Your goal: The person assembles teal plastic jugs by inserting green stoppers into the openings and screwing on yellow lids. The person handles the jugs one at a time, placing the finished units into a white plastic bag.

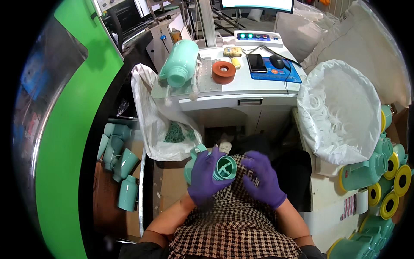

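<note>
Fingers of the left hand (204,175) grip a mint-green jug (225,168). The right hand (264,179) is beside it, fingers loosely spread.

Bright centre — bent edges, black corners

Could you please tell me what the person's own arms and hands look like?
The left hand and right hand wear matching plain purple gloves that end about the wrists. Above them the forearms are bare, with dark sleeves showing near the lower edge. No markings or cables can be made out.
</note>
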`<state>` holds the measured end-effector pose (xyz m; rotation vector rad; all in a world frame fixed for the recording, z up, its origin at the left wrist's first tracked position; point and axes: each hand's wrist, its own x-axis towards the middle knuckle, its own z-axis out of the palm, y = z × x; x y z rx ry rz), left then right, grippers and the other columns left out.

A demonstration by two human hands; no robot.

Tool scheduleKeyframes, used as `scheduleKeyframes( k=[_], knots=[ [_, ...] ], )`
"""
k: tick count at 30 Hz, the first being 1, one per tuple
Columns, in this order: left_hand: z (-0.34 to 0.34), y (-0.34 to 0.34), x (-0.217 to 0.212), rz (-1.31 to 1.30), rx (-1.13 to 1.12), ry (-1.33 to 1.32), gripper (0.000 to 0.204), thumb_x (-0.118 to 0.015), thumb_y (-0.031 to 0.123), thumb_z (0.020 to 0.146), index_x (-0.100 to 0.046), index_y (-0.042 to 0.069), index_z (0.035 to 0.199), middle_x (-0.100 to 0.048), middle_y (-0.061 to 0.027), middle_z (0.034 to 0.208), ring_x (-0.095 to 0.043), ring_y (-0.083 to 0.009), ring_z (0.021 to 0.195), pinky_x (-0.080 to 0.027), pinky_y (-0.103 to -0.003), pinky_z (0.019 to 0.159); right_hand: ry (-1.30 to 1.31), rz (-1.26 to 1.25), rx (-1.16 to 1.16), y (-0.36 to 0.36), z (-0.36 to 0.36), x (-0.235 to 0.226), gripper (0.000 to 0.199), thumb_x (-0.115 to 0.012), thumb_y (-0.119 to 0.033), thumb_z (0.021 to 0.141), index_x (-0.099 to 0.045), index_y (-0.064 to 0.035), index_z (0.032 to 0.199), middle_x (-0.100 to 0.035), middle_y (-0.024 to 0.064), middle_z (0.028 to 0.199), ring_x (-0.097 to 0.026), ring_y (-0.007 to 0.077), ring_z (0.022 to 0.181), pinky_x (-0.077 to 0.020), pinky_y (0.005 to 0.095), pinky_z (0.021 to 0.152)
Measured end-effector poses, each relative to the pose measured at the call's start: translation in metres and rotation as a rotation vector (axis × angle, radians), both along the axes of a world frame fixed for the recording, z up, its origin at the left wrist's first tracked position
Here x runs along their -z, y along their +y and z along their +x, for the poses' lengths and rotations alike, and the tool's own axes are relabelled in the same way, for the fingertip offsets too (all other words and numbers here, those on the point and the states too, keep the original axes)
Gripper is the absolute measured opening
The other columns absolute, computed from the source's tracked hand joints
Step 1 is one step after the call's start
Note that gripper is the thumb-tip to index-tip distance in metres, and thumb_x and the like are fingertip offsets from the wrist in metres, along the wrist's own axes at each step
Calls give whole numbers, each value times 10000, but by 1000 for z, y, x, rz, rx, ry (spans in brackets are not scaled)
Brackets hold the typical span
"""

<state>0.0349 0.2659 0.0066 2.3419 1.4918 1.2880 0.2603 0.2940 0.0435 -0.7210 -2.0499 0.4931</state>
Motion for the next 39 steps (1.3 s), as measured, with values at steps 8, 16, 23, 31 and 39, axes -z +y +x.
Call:
scheduleKeyframes(
  k=[8, 16, 23, 31, 39],
  knots=[
    [17, -20, 12, 93, 156, 194, 795, -812, 308, 694, -551, 97, 1415, -636, -76, 1328, -595, -277, 1263, -335, -537, 1183, -683, -256, -92, -22, -22, 87, 398, -780, -358, 799, -686, -106, 1093, -699, 139, 899, -688, 320, 786, -540, 425, 688],
    [19, 9, -6, -45, 68, 261, 757, -801, 323, 713, -575, 139, 1412, -612, -87, 1261, -584, -251, 1202, -350, -531, 1137, -446, -127, 24, -38, -12, 28, 321, -787, -328, 838, -634, -85, 981, -629, 109, 871, -650, 306, 709, -509, 411, 578],
    [-33, -5, 1, -18, 99, 5, 522, -901, 244, 651, -709, 72, 1104, -650, -147, 1229, -623, -343, 1159, -464, -492, 1051, 347, -524, 14, -55, 39, 18, 197, -674, -271, 958, -615, -82, 951, -593, 96, 858, -600, 215, 703, -486, 334, 630],
    [-28, -40, -15, -231, 124, 80, 436, -907, 285, 653, -715, 109, 1002, -689, -146, 1150, -646, -382, 1087, -461, -552, 965, 48, 13, -362, 81, -145, -10, 913, -846, -371, 731, -422, -285, 1535, -329, 238, 1555, -425, 461, 1356, -407, 538, 1097],
    [-50, -44, 28, -38, -34, -16, 476, -936, 137, 569, -522, 95, 800, -617, -229, 1317, -542, -492, 1237, -389, -587, 1077, 38, 260, -73, 97, -56, -51, 369, -796, -223, 831, -677, -128, 1168, -647, 118, 1188, -626, 298, 1102, -517, 426, 936]
  ],
)
